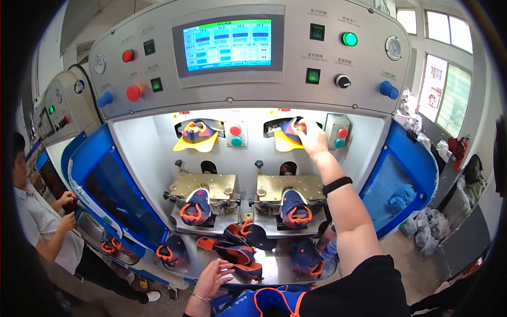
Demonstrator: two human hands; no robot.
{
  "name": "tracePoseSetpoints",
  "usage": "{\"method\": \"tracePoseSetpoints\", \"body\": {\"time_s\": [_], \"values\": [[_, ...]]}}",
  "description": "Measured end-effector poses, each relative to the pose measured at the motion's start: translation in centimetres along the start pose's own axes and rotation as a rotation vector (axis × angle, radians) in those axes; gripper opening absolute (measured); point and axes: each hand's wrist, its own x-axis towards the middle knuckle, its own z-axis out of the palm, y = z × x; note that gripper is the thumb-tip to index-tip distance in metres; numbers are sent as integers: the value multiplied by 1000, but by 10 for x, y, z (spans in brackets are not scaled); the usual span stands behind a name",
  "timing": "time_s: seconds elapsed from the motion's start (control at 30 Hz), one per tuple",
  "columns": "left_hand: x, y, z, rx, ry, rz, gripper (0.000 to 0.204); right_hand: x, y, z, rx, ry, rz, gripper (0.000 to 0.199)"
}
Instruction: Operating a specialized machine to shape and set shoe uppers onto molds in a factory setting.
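Note:
My right hand point(315, 140) reaches into the lit machine bay, its fingers closed on a dark blue and orange shoe upper point(288, 128) over a yellow pad point(288, 142). A similar upper point(196, 127) sits on the left yellow pad point(195, 143). Below, two navy shoes with orange collars, one left point(197, 203) and one right point(294, 206), stand in front of brass-coloured plates. My left hand point(212, 277) is low in front, palm partly up and fingers apart, beside several loose uppers point(240, 254) on the metal tray point(275, 272). It holds nothing visible.
More shoes lie at the tray's left point(171, 251) and right point(306, 258) ends. Blue side doors point(113, 185) flank the bay, under a control panel with a screen point(228, 45). A co-worker point(47, 211) stands at the far left. Plastic bags point(429, 230) are at right.

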Motion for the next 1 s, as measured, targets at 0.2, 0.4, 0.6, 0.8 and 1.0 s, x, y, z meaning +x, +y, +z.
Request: {"method": "tracePoseSetpoints", "body": {"time_s": [0.2, 0.4, 0.6, 0.8, 1.0], "values": [[-22, -7, -21, -29, 85, 54, 37, -40, 41, 33, -290, 668, 53, 70], [-33, -18, -26, -47, 149, -13, 35, -36, 89, 31, 10, 525, 240, 53], [-36, -30, -3, -12, 109, -55, 34, -68, 48, 3, 399, 514, 123, 22], [-31, -62, 23, 199, 40, -278, 37, -200, -61, -1, 910, -120, -95, 19], [-32, -107, 39, 601, -279, -114, 39, -317, -85, 37, 1001, -770, -142, 21]]}}
